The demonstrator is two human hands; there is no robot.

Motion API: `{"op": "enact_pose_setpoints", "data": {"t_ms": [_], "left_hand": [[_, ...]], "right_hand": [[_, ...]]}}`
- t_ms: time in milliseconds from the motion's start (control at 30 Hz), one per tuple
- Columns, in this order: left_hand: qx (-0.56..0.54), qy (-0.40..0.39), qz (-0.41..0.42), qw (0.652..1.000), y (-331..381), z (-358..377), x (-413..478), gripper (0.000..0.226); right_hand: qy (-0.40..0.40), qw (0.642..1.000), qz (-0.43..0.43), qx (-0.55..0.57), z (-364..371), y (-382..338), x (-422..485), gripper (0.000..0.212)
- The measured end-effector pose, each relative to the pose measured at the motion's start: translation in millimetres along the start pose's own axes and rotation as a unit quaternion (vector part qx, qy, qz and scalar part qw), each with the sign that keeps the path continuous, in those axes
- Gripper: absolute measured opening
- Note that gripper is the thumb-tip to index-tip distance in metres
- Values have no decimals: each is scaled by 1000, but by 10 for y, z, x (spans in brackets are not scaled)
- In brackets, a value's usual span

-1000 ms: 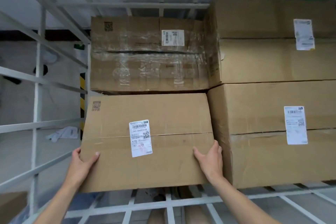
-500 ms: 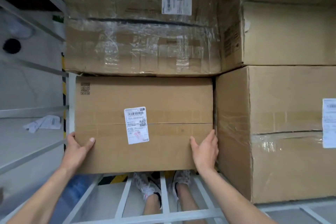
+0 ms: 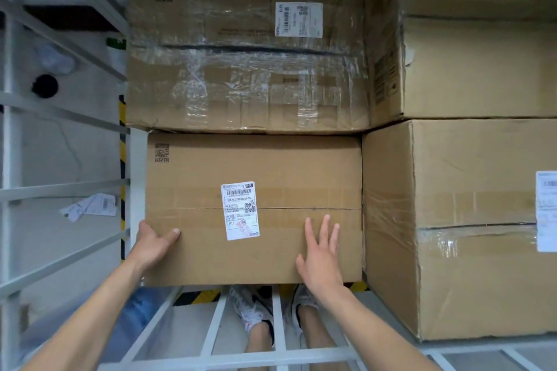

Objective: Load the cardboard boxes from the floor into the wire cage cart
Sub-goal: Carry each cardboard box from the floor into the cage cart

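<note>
Cardboard box (image 3: 196, 190), label at centre: sits in the wire cage cart (image 3: 60, 190), lower-left slot, under the film-wrapped box (image 3: 241, 69) and close against the large box (image 3: 467, 220) to its right.

Left hand (image 3: 153, 242) grips the box's left edge, thumb on the front face, the other fingers round the side and hidden. Right hand (image 3: 321, 259) lies flat at the front face, fingers (image 3: 324, 230) straight and spread apart; contact not certain.

Step judged: seating push. Press low with both palms, evenly, so the box goes in square. Clear the left fingers from the cage upright (image 3: 137, 190) first: pinch risk. The upper box may drag.
</note>
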State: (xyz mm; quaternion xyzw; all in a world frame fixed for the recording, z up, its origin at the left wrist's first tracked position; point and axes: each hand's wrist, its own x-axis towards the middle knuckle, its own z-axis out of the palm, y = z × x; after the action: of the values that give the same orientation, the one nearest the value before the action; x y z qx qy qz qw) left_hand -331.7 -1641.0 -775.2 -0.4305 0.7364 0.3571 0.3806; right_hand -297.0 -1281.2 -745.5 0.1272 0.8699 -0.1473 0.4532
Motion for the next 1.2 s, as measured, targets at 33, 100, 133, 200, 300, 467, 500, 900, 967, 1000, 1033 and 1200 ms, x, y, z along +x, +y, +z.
{"op": "enact_pose_setpoints", "data": {"t_ms": [33,100,133,200,300,467,500,900,967,1000,1033,1200], "left_hand": [[12,-6,-1,1000,67,-19,-62,77],[38,-16,30,999,231,-34,-251,76],[50,-17,56,997,328,-31,-389,76],[76,-11,104,992,548,22,-743,77],[138,7,154,978,926,105,-1440,76],[257,-15,248,934,1443,187,-2854,72],[271,-22,266,925,1521,201,-3128,72],[401,-4,474,784,1715,-222,-5397,74],[412,-5,510,756,1746,-219,-5632,74],[412,-7,526,744,1764,-200,-5758,74],[410,-15,542,734,1788,-169,-5893,73],[375,-42,633,675,1889,80,-6641,69]], "right_hand": [[-6,1000,-6,-1,-71,58,-22,84],[-14,1000,-2,11,-262,169,-96,79],[-14,999,7,28,-382,210,-156,77],[-6,999,16,52,-656,246,-319,75],[4,999,-10,37,-1127,156,-686,74],[26,998,-55,26,-1912,-103,-1582,70],[34,997,-58,30,-2039,-135,-1776,70],[170,976,-21,135,-2778,192,-4130,66],[198,966,0,168,-2760,356,-4470,66],[214,959,7,185,-2729,438,-4637,65],[231,952,12,202,-2699,513,-4801,65],[312,915,31,253,-2688,773,-5533,63]]}}
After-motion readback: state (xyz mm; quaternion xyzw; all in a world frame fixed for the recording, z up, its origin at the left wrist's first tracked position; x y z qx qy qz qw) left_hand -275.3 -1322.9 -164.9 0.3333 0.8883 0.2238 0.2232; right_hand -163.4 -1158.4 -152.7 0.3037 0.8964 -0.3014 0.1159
